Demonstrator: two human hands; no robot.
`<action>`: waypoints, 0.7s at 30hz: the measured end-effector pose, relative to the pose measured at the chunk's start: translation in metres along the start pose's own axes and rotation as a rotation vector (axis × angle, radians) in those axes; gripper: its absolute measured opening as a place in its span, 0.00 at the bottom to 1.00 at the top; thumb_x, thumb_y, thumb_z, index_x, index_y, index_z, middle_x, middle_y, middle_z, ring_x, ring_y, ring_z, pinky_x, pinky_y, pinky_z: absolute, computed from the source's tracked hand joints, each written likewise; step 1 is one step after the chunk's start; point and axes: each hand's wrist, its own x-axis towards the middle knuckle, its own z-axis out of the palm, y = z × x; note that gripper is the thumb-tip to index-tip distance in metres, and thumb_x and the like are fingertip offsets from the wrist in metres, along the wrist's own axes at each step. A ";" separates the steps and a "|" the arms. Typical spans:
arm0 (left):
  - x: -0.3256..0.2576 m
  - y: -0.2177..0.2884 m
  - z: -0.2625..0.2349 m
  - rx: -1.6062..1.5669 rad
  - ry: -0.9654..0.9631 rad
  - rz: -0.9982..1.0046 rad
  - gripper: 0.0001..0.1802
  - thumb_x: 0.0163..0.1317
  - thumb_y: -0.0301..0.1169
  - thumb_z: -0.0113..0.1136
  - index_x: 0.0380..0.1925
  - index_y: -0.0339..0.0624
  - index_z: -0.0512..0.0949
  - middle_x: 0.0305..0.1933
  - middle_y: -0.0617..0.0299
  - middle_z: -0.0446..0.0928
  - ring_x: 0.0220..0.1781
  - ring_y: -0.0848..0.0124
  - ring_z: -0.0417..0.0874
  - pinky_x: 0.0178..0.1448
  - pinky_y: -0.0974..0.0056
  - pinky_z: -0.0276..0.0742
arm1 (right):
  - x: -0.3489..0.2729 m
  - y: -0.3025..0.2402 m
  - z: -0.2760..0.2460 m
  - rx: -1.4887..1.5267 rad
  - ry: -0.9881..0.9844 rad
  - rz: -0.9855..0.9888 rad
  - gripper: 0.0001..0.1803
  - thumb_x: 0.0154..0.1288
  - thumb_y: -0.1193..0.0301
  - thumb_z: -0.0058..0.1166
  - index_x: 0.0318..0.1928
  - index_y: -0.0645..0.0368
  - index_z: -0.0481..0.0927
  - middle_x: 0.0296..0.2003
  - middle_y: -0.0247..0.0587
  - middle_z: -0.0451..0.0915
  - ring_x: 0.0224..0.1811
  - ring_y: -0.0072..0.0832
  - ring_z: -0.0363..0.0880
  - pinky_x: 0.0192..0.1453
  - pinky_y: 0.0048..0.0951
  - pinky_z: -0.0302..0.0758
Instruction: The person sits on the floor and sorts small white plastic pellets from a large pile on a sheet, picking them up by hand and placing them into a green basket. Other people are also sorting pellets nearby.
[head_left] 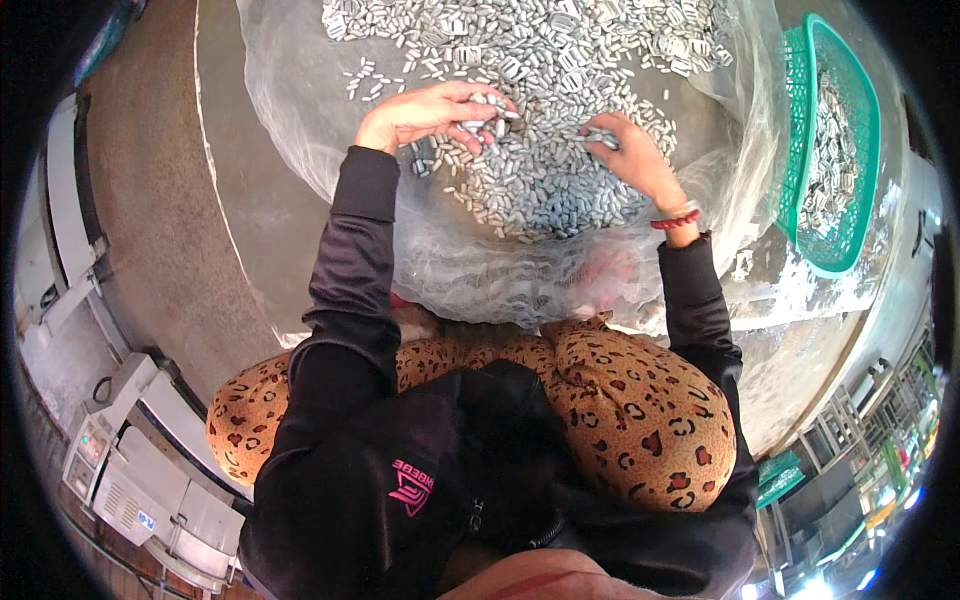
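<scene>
A heap of small grey oblong pieces (570, 195) lies spread on a whitish mesh sheet (480, 275) in front of me. My left hand (430, 112), at the heap's left side, has its fingers curled around several of these pieces, which show between thumb and fingertips. On the right, my right hand (638, 160) is bent over the pile, its thumb and fingers drawn together on grey pieces partly hidden by the fingers. Farther off, flat slotted buckle-shaped pieces (570, 55) are mixed in with the oblong ones.
A green plastic basket (862, 215) holding slotted grey pieces stands at the right. Scattered loose pieces (372, 78) lie left of the pile. White machines (140, 490) stand at lower left, and a smaller green container (778, 480) is at lower right.
</scene>
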 end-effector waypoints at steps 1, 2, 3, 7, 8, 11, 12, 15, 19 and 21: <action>0.001 0.005 -0.001 -0.006 -0.003 0.004 0.21 0.63 0.35 0.56 0.55 0.41 0.70 0.49 0.61 0.75 0.46 0.73 0.77 0.45 0.66 0.78 | -0.003 -0.013 -0.016 0.161 -0.052 0.100 0.16 0.57 0.75 0.51 0.49 0.58 0.76 0.48 0.42 0.76 0.44 0.34 0.77 0.44 0.34 0.75; 0.000 0.008 -0.002 -0.009 0.003 0.003 0.22 0.64 0.35 0.56 0.57 0.40 0.69 0.50 0.60 0.75 0.47 0.71 0.77 0.48 0.64 0.78 | -0.003 -0.031 -0.032 0.331 -0.106 0.191 0.17 0.58 0.77 0.49 0.50 0.58 0.75 0.50 0.41 0.76 0.43 0.32 0.78 0.43 0.32 0.76; -0.003 0.009 -0.002 0.001 -0.008 0.042 0.23 0.64 0.34 0.55 0.57 0.40 0.68 0.52 0.60 0.74 0.49 0.69 0.77 0.51 0.63 0.77 | -0.003 -0.043 -0.040 0.506 -0.164 0.279 0.18 0.58 0.78 0.47 0.51 0.59 0.75 0.52 0.39 0.75 0.43 0.29 0.78 0.42 0.30 0.76; -0.004 0.014 -0.005 0.113 -0.022 0.157 0.23 0.65 0.30 0.51 0.60 0.40 0.66 0.61 0.57 0.66 0.58 0.65 0.73 0.59 0.60 0.72 | 0.007 -0.057 -0.049 0.776 -0.129 0.193 0.22 0.58 0.81 0.42 0.55 0.61 0.72 0.55 0.42 0.72 0.44 0.25 0.77 0.43 0.24 0.78; -0.001 0.017 -0.003 0.172 -0.007 0.178 0.23 0.65 0.30 0.51 0.60 0.41 0.66 0.62 0.57 0.65 0.58 0.65 0.73 0.60 0.60 0.72 | 0.013 -0.048 -0.051 0.751 -0.139 0.178 0.22 0.59 0.79 0.44 0.56 0.61 0.72 0.55 0.46 0.71 0.47 0.28 0.77 0.43 0.25 0.79; 0.005 0.021 -0.003 0.221 0.089 0.102 0.22 0.66 0.27 0.47 0.61 0.43 0.66 0.59 0.56 0.70 0.55 0.66 0.75 0.57 0.61 0.75 | 0.046 -0.024 -0.052 0.486 0.004 0.150 0.23 0.59 0.73 0.50 0.57 0.61 0.71 0.53 0.52 0.72 0.47 0.36 0.78 0.44 0.33 0.78; 0.012 0.027 -0.001 0.180 0.096 0.044 0.22 0.66 0.27 0.46 0.61 0.43 0.66 0.57 0.57 0.71 0.53 0.66 0.75 0.56 0.61 0.75 | 0.056 0.001 -0.047 0.192 0.103 0.115 0.24 0.58 0.69 0.54 0.56 0.60 0.71 0.49 0.54 0.72 0.46 0.43 0.77 0.46 0.38 0.77; 0.016 0.030 0.001 0.394 0.322 -0.068 0.22 0.64 0.23 0.43 0.59 0.41 0.67 0.50 0.46 0.75 0.48 0.60 0.79 0.50 0.57 0.77 | 0.086 0.039 -0.014 -0.340 0.334 0.100 0.26 0.54 0.64 0.62 0.53 0.58 0.72 0.43 0.57 0.73 0.45 0.54 0.74 0.49 0.46 0.74; 0.017 0.032 0.011 1.078 0.739 -0.019 0.23 0.59 0.20 0.40 0.54 0.40 0.71 0.46 0.37 0.75 0.48 0.47 0.77 0.48 0.53 0.74 | 0.080 0.010 0.007 -0.271 0.119 -0.019 0.21 0.50 0.68 0.63 0.45 0.57 0.75 0.39 0.53 0.74 0.46 0.49 0.74 0.50 0.43 0.73; 0.029 0.033 0.012 1.137 0.808 0.122 0.24 0.56 0.19 0.40 0.54 0.40 0.71 0.47 0.40 0.75 0.49 0.47 0.76 0.49 0.53 0.73 | 0.067 0.013 0.019 -0.282 0.211 -0.115 0.18 0.50 0.70 0.62 0.44 0.58 0.78 0.36 0.52 0.77 0.44 0.46 0.77 0.49 0.40 0.74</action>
